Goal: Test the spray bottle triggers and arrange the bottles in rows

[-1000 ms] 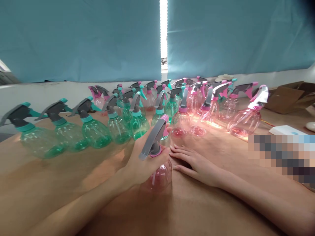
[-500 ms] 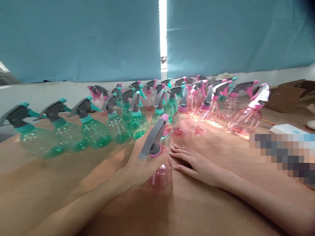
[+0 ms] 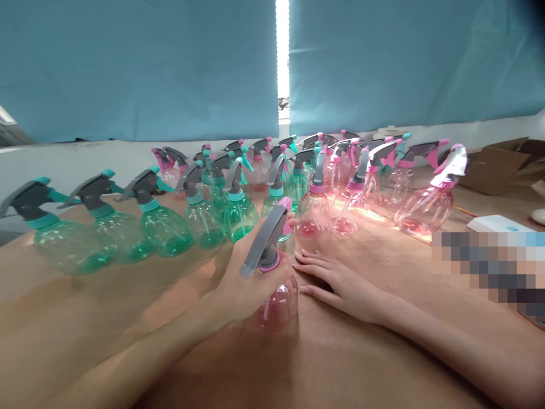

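In the head view, my left hand [image 3: 244, 278] is wrapped round the neck of a pink spray bottle [image 3: 279, 307] that stands upright on the brown tabletop [image 3: 340, 363]. The bottle's grey and pink trigger head rises above my thumb side, its pink trigger facing away from me. Part of the bottle's body is hidden by my hand. Just to the right, my right hand [image 3: 340, 284] lies flat on the table with its fingers stretched toward the bottle, apart from it. Beyond my left hand stands a green spray bottle [image 3: 242, 218], close to my knuckles.
Several green spray bottles [image 3: 168, 230] line the left side. Several pink ones, such as a bottle [image 3: 313, 213] in the middle, stand ahead and right. At the right are a cardboard box [image 3: 502, 165] and a white box [image 3: 494, 224]. Blue curtains [image 3: 140, 68] hang behind.
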{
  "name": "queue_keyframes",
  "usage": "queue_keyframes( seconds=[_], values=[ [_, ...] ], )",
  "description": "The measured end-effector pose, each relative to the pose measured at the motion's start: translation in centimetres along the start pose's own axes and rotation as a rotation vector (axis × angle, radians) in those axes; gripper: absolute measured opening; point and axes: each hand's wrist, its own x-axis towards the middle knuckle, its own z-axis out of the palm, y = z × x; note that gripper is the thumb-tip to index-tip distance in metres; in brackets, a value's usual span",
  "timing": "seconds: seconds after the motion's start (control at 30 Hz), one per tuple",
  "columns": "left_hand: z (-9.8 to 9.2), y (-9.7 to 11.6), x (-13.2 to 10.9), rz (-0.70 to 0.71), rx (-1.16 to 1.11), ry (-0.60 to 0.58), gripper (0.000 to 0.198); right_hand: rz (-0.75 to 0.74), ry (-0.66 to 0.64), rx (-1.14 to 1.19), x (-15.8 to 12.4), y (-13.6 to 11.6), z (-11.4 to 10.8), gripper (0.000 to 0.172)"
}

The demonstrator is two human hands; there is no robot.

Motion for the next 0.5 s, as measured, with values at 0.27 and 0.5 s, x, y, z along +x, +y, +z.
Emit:
queue_keyframes(
  seconds=[0.27,0.5],
  values=[
    [-0.23,0.26,0.08,0.024,0.060,0.030,0.012,0.006,-0.004,-0.008,0.01,0.02,0.04,0.052],
    [-0.60,0.11,-0.03,0.082,0.036,0.025,0.011,0.007,-0.006,-0.001,0.04,-0.05,0.00,0.052]
  ],
)
